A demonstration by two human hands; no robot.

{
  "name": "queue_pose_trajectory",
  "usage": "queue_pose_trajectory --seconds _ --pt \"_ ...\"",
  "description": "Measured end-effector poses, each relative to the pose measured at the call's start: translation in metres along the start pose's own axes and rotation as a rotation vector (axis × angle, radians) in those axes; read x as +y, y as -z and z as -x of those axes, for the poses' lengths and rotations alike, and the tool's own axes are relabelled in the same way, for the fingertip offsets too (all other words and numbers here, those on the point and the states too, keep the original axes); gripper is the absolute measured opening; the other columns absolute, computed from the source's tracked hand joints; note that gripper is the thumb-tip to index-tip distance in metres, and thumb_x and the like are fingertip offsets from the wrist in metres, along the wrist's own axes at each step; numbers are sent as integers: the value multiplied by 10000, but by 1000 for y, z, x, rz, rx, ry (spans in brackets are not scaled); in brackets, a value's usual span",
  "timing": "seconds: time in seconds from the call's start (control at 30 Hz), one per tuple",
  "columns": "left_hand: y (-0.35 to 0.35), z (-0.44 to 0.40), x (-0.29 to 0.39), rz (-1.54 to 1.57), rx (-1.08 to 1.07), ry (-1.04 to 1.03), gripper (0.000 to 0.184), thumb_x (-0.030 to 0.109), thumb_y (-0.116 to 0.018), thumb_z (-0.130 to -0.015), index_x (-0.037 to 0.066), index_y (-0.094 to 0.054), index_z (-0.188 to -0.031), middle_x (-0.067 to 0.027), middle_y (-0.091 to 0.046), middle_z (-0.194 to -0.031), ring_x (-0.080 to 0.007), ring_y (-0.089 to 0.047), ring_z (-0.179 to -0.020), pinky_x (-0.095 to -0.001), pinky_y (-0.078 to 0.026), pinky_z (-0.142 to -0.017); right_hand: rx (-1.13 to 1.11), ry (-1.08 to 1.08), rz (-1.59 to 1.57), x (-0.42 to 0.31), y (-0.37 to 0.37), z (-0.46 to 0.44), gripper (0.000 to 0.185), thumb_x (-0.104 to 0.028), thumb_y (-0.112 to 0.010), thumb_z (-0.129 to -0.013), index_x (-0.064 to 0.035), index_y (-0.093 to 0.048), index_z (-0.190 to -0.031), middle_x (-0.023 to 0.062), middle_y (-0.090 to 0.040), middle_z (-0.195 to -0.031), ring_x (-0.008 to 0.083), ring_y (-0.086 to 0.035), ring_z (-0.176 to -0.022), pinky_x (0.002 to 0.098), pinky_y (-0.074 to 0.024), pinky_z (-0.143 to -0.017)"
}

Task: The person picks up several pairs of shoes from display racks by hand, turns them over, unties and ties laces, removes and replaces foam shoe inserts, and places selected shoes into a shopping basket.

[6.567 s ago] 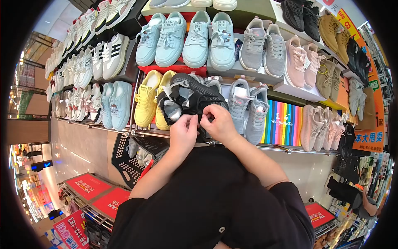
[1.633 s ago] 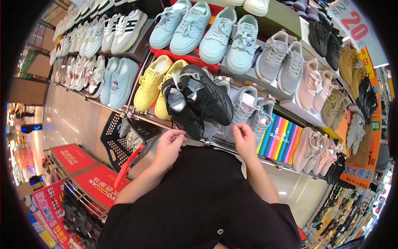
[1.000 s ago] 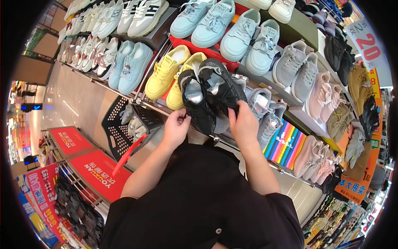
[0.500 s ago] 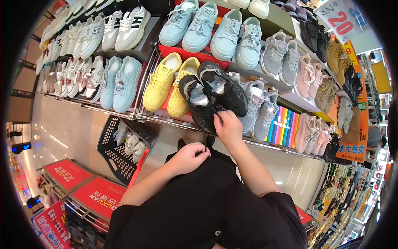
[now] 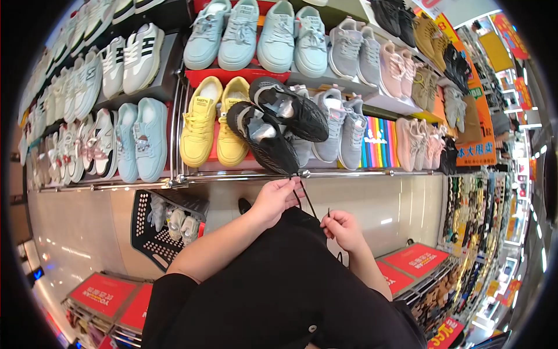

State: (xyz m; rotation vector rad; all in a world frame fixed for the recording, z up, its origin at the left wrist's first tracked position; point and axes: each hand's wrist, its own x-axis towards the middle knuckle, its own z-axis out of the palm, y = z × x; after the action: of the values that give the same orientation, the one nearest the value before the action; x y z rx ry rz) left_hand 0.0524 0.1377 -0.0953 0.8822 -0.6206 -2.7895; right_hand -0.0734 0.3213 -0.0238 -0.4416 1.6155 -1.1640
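Observation:
A pair of black sneakers (image 5: 272, 156) rests at the front of the shelf, leaning over the yellow sneakers (image 5: 200, 128) and grey sneakers (image 5: 351, 136). From the nearer black shoe a black shoelace (image 5: 310, 203) hangs down past the shelf rail. My left hand (image 5: 278, 200) is just below that shoe, its thumb and forefinger pinching the lace near the toe while the other fingers are partly stretched. Lower and to the right, my right hand (image 5: 343, 231) is closed in a pinch on a dark lace end. Silvery stuffing shows inside both black shoes.
Light blue sneakers (image 5: 279, 41) fill the shelf above. A metal rail (image 5: 232, 176) runs along the shelf front. On the floor to the left is a black basket (image 5: 145, 232) with shoes in it. Red-topped racks (image 5: 107, 296) flank me.
My right hand has come away from the black shoe, down and to the right, with lace in its fingers. My left hand has risen to the shoe's edge. The view has shifted.

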Motion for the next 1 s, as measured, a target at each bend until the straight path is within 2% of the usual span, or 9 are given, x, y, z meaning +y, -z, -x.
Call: queue_pose_trajectory --seconds 0.27,0.37,0.43,0.5,0.57,0.7,0.87,0.93,1.0 --pt "-1 0 -5 27 -112 -121 248 187 -518 -1033 40 -615 -1208 -86 -657 -1187 -213 -628 -1073 -381 -479 -974 63 -233 -65 65 29 17 229 -180 -566 -970 -45 -624 -794 -29 -559 -651 42 -518 -598 205 -404 -553" --pt "0 0 -8 -59 -105 -44 223 196 -552 -1020 31 -645 -1137 -60 -672 -1134 -160 -621 -1002 -333 -477 -929 144 -316 73 79 36 1 219 -189 -561 -956 -22 -645 -843 22 -572 -626 151 -571 -583 288 -456 -567" --pt "5 -2 -14 -136 -44 8 210 199 -578 -1008 23 -668 -1080 -39 -680 -1104 -120 -611 -958 -294 -472 -891 266 1 889 67 32 -10 221 -201 -578 -940 7 -654 -948 116 -615 -648 265 -606 -623 365 -496 -620" --pt "10 -3 -24 -342 -62 -50 214 187 -596 -995 3 -697 -952 -48 -690 -1075 -95 -591 -916 -266 -467 -851 400 -91 968 37 20 -18 257 -197 -601 -922 23 -656 -1042 191 -678 -811 360 -651 -757 421 -525 -735" --pt "2 6 -25 -411 -25 -87 241 166 -592 -989 -24 -699 -888 -53 -695 -1066 -94 -579 -918 -261 -460 -830 551 477 994 9 8 -35 296 -189 -620 -920 33 -642 -1114 207 -695 -962 323 -671 -800 386 -528 -747" --pt "-4 8 -30 -622 -20 -128 216 156 -592 -977 -32 -698 -974 -65 -713 -997 -117 -613 -887 -290 -482 -825 84 204 389 -44 -42 -75 338 -196 -623 -944 37 -608 -1188 159 -696 -948 185 -662 -783 330 -517 -701" --pt "-7 14 -14 -945 8 -249 229 148 -580 -967 -33 -691 -1053 -100 -721 -960 -164 -654 -903 -320 -501 -847 -129 394 630 -39 -49 -129 270 -209 -565 -976 13 -642 -1108 109 -681 -836 153 -636 -772 311 -504 -708" --pt "5 17 -9 -1331 355 -586 254 171 -572 -971 -37 -683 -1066 -138 -715 -993 -187 -660 -945 -340 -505 -852 -134 496 656 -46 -39 -129 273 -211 -496 -1004 11 -652 -1017 91 -659 -797 166 -620 -776 329 -495 -732" --pt "3 14 1 -928 493 -600 275 187 -537 -998 -32 -677 -1089 -66 -692 -947 -142 -628 -868 -303 -503 -785 -222 417 628 -55 -26 -127 265 -207 -498 -1003 11 -648 -1019 107 -659 -803 193 -623 -781 343 -492 -739"
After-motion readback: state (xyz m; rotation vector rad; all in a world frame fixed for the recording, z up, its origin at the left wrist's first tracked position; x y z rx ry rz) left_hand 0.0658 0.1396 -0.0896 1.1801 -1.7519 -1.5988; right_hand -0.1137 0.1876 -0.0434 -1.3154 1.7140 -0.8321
